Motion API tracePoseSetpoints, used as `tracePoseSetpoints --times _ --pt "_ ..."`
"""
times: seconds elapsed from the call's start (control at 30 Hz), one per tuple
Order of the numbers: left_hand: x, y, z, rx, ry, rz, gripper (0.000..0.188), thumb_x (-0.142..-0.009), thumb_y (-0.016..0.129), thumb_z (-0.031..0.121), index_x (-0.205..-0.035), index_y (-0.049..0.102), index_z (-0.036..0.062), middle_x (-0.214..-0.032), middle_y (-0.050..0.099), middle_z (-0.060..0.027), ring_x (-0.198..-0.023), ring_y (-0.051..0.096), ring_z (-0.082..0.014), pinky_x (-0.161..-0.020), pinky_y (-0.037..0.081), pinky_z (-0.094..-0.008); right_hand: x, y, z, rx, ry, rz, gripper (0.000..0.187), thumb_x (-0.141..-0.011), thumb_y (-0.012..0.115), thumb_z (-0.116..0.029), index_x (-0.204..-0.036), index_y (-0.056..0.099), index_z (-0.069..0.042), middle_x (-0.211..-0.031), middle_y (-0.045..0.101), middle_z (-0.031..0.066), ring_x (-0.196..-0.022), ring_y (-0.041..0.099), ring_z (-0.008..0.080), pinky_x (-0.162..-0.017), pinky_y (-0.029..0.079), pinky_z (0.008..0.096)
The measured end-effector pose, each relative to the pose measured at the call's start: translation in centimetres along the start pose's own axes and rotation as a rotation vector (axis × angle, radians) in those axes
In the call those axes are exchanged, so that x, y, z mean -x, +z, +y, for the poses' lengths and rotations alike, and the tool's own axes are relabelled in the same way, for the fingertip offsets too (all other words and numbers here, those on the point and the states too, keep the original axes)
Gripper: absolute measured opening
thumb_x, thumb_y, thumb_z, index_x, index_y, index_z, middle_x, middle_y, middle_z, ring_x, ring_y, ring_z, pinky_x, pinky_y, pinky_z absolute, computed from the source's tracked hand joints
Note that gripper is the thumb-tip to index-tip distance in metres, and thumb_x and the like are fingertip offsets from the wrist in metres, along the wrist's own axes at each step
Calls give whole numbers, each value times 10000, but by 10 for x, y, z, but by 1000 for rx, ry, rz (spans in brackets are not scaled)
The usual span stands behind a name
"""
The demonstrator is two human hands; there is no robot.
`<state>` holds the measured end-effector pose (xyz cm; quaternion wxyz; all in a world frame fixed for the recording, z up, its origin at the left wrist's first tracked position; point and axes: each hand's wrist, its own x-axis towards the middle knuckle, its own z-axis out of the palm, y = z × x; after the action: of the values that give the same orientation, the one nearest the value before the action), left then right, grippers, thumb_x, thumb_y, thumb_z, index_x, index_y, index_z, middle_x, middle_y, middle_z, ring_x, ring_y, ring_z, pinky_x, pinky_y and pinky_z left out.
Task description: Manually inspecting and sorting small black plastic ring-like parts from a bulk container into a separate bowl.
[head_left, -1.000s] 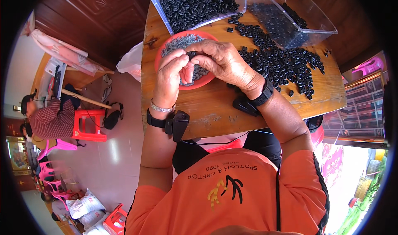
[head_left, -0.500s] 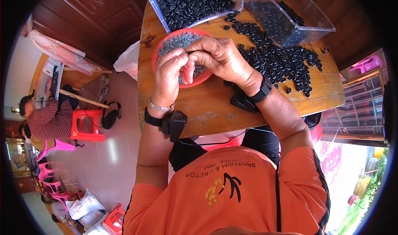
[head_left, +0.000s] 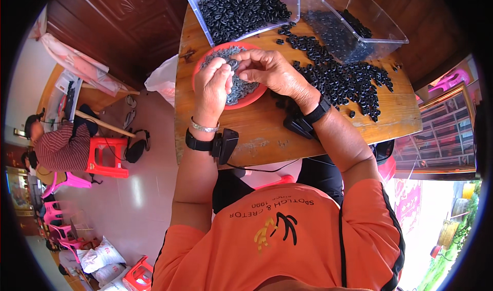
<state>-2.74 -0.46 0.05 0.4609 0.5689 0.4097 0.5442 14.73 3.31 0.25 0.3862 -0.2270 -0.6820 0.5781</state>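
Observation:
Above the red bowl (head_left: 230,106) of small grey pieces, both my hands are raised close together. My left hand (head_left: 212,88) is closed, pinching a small black oval ring (head_left: 233,64) between thumb and fingertips. Just right of it, my right hand (head_left: 277,74) has its thumb and forefinger drawn together by the ring; whatever they grip is too small to make out. Many similar black rings (head_left: 354,80) lie spread on the wooden table, to the right of my right hand.
A clear plastic bin (head_left: 244,11) heaped with black rings stands at the back, and a second clear bin (head_left: 380,42) to its right holds more. A white plastic bag (head_left: 163,78) hangs by the table's left edge. Farther left, a person (head_left: 61,147) in a striped top sits near a red stool (head_left: 108,157).
My fingertips have parted slightly, and the ring now shows in my left hand. Both hands have shifted a little to the right in the picture.

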Motion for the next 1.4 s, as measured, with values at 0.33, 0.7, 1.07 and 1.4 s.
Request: tracePoseSetpoints --times 0.33,0.7,1.07,1.4 --pt "-3 2 1 -49 14 -9 206 -916 507 193 -780 539 41 -605 467 27 -523 416 -34 -466 335 -181 1 1 -4 -28 -85 53 275 -847 626 14 -1121 604 -1 -926 643 29 -862 585 81 -804 484 228" --pt "-2 7 -5 -121 32 -11 199 -903 507 170 -771 556 30 -604 454 25 -519 403 -50 -479 345 -205 7 -10 -64 811 -582 336 180 -754 709 -39 -926 660 -30 -830 665 91 -745 654 198 -671 524 288" --pt "-5 12 -5 -274 95 1 230 -896 508 169 -721 524 21 -545 484 -7 -496 455 -77 -469 368 -250 48 -174 -152 1815 -463 1019 163 -802 677 -132 -939 688 -44 -809 685 75 -725 643 106 -648 507 250" --pt "-10 11 -13 -429 167 -8 212 -876 505 160 -726 548 17 -526 518 -84 -474 518 -186 -480 390 -329 31 -116 -47 1283 -131 309 138 -783 644 -172 -868 682 -70 -810 670 128 -765 653 291 -689 514 354"
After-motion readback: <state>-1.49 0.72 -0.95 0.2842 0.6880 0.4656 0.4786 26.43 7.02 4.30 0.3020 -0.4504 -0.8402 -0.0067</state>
